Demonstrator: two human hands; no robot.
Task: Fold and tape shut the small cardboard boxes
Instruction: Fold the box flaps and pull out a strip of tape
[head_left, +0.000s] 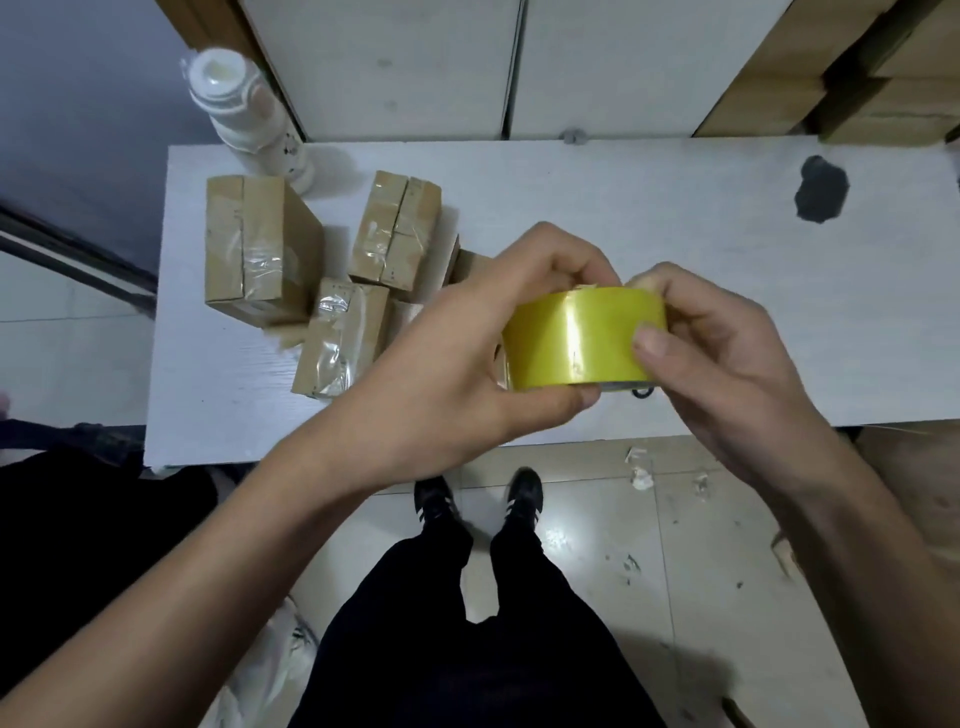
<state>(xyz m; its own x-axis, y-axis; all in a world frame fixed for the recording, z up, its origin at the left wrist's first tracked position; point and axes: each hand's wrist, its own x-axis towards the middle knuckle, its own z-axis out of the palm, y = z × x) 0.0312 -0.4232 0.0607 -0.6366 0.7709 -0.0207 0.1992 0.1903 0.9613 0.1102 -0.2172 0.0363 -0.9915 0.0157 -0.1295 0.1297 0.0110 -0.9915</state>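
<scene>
**Two hands on one tape roll, taped boxes grouped at the table's left**

A roll of yellow packing tape (584, 338) is held in the air above the near edge of a white table (649, 208). It is gripped from the left by the left hand (467, 353), whose fingers are curled over the top of the roll and whose thumb is pressed beneath it. From the right it is pinched by the right hand (727, 353), with the thumb laid flat on the shiny outer face and the fingers bent over the upper rim. Whether a loose tape end is caught under the fingertips cannot be told.

Three small cardboard boxes are seen on the left part of the table, each wrapped with clear tape: a left box (260, 244), a far box (397, 228) and a near box (340, 343) lying just beside the other two. More cardboard is partly hidden behind the left hand. A white plastic bottle (244, 114) is stood at the far left corner. A dark ragged patch (821, 189) is visible on the tabletop towards the right.

Beyond the table, white cabinet doors (384, 62) are seen, and stacked brown cartons (831, 78) at the upper right. The floor is laid with pale glossy tiles (649, 545), on which scraps of tape or paper (641, 467) are scattered. Black trousers and dark shoes (436, 501) are seen below the table edge.
</scene>
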